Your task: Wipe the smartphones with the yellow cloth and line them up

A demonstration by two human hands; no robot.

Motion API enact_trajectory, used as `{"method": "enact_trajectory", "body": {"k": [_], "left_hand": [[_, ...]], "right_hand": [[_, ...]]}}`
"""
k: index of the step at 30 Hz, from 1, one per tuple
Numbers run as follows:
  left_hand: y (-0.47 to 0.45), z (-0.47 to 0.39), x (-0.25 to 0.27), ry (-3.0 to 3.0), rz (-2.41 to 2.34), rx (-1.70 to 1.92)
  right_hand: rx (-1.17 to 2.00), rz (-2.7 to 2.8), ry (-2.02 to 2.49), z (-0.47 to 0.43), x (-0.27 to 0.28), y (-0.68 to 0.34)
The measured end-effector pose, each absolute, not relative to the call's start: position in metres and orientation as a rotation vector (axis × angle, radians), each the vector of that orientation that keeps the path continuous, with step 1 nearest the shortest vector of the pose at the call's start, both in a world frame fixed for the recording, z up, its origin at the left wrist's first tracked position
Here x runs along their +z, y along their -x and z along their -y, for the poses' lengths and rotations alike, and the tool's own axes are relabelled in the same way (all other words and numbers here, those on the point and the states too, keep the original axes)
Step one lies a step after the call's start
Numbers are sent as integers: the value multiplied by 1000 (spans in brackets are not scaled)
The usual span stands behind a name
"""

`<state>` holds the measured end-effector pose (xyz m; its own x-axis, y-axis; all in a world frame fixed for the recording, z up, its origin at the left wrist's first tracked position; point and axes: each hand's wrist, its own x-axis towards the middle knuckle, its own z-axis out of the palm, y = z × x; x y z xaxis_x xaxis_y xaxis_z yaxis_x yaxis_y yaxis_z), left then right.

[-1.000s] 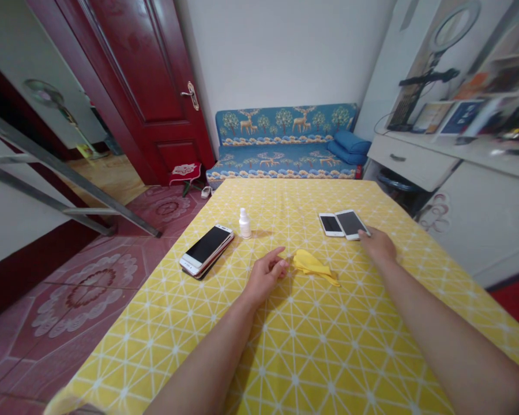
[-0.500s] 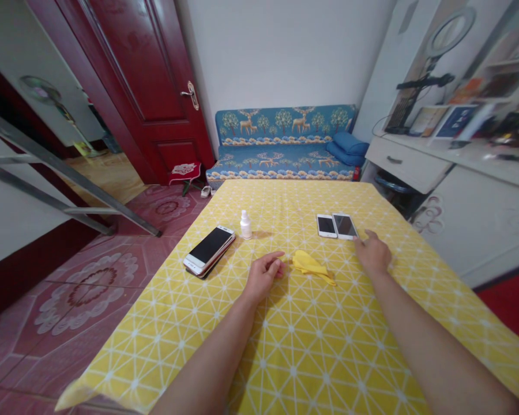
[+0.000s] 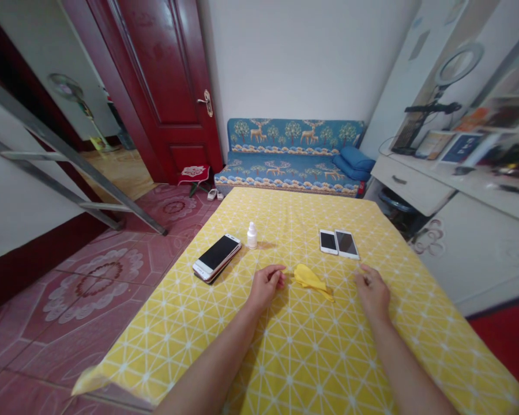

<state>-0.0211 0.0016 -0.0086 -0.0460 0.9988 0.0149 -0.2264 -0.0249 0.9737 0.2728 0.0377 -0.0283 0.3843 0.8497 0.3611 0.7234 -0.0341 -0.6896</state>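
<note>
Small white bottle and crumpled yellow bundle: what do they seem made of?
White bottle: probably plastic, smooth, judging by its even white body and narrow top. Yellow bundle: likely soft, matt cloth, given its loose folds; fibre unclear.

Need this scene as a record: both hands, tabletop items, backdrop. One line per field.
left hand: nothing visibly held, fingers loosely bent, left of cloth
right hand: nothing visibly held, right of cloth, nearer the viewer than the two phones
cloth: yellow, crumpled, between the hands
two phones: side by side, screens up
phone stack: left side, white phone on top, screen dark
bottle: white, upright, right of phone stack
backdrop: blue sofa, red door
</note>
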Motion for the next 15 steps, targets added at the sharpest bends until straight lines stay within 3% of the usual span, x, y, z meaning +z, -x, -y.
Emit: {"method": "enact_trajectory", "body": {"k": [8,15], "left_hand": [[22,-2,-11,-1061,-1074,1362],[20,8,-13,-1184,-1142,1336]], "right_hand": [[625,1406,1510,-1,-29,-220],[314,1896,1325,7,-27,-198]]}}
